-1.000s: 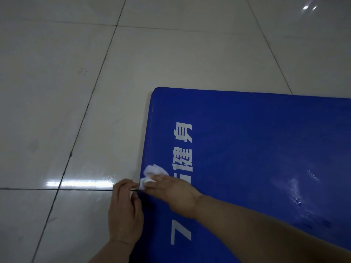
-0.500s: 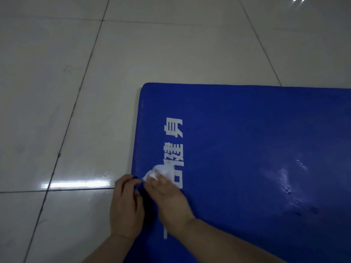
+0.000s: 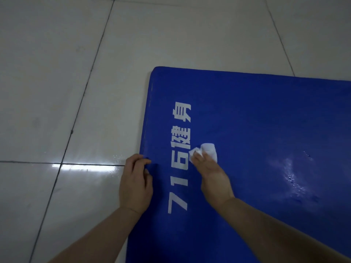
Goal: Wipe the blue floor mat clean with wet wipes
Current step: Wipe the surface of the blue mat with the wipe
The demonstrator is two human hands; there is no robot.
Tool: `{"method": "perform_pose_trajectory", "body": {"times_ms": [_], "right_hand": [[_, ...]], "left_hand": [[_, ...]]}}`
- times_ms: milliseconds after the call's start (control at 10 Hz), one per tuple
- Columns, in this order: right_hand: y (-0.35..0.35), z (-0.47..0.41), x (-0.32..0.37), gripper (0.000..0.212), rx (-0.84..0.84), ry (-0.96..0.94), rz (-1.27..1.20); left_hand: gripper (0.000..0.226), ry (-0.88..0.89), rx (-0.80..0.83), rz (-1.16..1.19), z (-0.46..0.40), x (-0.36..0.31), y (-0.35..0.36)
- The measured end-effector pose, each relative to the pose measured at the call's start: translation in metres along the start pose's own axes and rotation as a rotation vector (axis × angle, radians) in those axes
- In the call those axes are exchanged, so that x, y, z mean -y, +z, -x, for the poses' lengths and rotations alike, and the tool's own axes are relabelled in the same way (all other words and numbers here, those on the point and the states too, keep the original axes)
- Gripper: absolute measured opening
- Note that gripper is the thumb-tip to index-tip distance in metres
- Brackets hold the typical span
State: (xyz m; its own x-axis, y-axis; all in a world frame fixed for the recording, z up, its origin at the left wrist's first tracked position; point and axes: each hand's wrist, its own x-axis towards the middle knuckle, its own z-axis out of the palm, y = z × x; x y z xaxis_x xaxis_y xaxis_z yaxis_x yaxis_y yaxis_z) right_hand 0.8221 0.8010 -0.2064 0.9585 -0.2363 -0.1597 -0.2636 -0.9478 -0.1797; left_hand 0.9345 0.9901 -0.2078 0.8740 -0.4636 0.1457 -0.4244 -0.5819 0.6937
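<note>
While the left hand (image 3: 135,184) grips the left edge of the blue padded floor mat (image 3: 247,130) on the pale tiled floor (image 3: 76,73), the right hand (image 3: 210,172) presses a crumpled white wet wipe (image 3: 206,151) onto its white lettering (image 3: 180,158), fingers curled over it.

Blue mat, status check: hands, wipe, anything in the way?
Left hand grips the edge of the blue mat. Right hand presses the wet wipe beside the white lettering. Wet sheen to the right. Nothing in the way.

I see a blue floor mat (image 3: 256,120) w/ white lettering (image 3: 180,154), a white wet wipe (image 3: 208,150), and pale grey-white floor tiles (image 3: 57,73) w/ dark grout lines.
</note>
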Motion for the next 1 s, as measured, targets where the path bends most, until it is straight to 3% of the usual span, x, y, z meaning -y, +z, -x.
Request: {"method": "perform_pose_trajectory", "body": {"times_ms": [100, 200, 300, 400, 500, 600, 700, 800, 900, 1000], "right_hand": [[0.017, -0.001, 0.052, 0.046, -0.070, -0.137, 0.102], [0.034, -0.002, 0.092, 0.037, 0.134, -0.274, 0.012], [0.024, -0.011, 0.093, 0.056, 0.321, -0.300, 0.045], [0.021, -0.031, 0.057, 0.059, 0.002, -0.420, 0.313], [-0.008, -0.057, 0.040, 0.077, 0.009, -0.256, 0.371], [-0.012, -0.065, 0.065, 0.076, 0.039, -0.213, 0.487], [0.005, -0.071, 0.101, 0.063, 0.157, -0.391, 0.508], [0.007, -0.062, 0.114, 0.037, 0.290, -0.416, 0.024], [-0.008, -0.046, 0.109, 0.040, 0.249, -0.586, -0.121], [-0.014, -0.048, 0.088, 0.043, 0.200, -0.690, -0.054]], "left_hand": [[0.026, 0.006, -0.012, 0.001, -0.005, -0.006, 0.002], [0.031, -0.062, -0.021, 0.017, -0.006, -0.006, 0.000], [0.034, -0.081, -0.077, -0.003, -0.004, -0.003, -0.006], [0.027, -0.104, -0.101, 0.005, 0.001, -0.006, -0.008], [0.025, -0.124, -0.111, -0.002, 0.003, -0.004, -0.012], [0.026, -0.150, -0.152, 0.004, 0.002, -0.002, -0.019], [0.023, -0.151, -0.182, 0.020, -0.001, -0.005, -0.022], [0.041, -0.145, -0.181, 0.041, -0.001, -0.005, -0.020], [0.048, -0.145, -0.167, 0.027, 0.001, -0.003, -0.016], [0.043, -0.121, -0.160, 0.007, 0.002, -0.002, -0.016]]}}
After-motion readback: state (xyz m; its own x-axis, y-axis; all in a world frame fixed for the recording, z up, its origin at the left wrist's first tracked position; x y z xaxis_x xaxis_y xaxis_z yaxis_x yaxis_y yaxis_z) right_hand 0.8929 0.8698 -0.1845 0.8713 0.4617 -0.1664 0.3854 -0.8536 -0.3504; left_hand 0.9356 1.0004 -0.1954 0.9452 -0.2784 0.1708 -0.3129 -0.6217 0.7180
